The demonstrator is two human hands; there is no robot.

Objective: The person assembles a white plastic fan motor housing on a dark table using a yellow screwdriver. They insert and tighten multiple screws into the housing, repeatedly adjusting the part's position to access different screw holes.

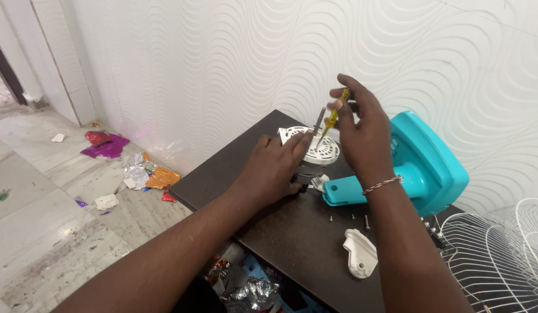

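Observation:
My left hand (276,168) grips a round white vented motor housing (318,150) with a metal shaft (319,119) sticking up, steadying it on a dark table (280,232). My right hand (361,136) holds a yellow-handled screwdriver (335,116), its tip pointing down onto the top of the housing. Behind my right wrist lies the teal fan body (422,165), its neck reaching toward the housing.
A white plastic cover piece (360,252) and several loose screws (353,219) lie on the table. White wire fan guards (501,255) stand at the right. Crumpled foil and paper scraps (138,171) litter the marble floor to the left. A patterned white wall is behind the table.

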